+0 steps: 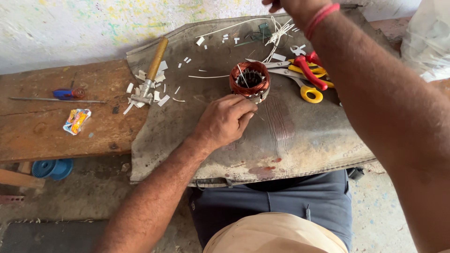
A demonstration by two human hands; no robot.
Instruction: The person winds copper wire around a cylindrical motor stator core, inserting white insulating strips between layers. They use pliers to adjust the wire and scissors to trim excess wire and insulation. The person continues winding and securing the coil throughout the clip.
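- The left hand (224,120) rests knuckles-up on a worn grey mat (300,140), fingers curled together with the fingertips (249,108) pressed against the near lower edge of a motor stator (250,80); whether they pinch a wire or a paper strip there cannot be told.
- The motor stator, a round laminated core wound in copper-coloured wire, stands open end up just beyond those fingertips, touching them.
- The right hand (286,5) is raised well beyond the stator at the top edge of the view, mostly cut off, so its grip cannot be told; a red thread band (321,18) circles the wrist.
- A bundle of thin white strips (279,32) lies just below the right hand, on the far part of the mat.
- Right of the stator, just beside it, lie yellow-handled scissors (304,86) with red-handled pliers (309,70) across them.
- Well left of the left hand, a hammer with a wooden handle (152,70) lies at the mat's edge among white paper scraps (161,99).
- Further left, on a wooden bench (42,131), lie a screwdriver with a blue and red handle (65,94) and a crumpled colourful wrapper (76,121).
- A blue spool (51,168) sits on the floor below the bench.
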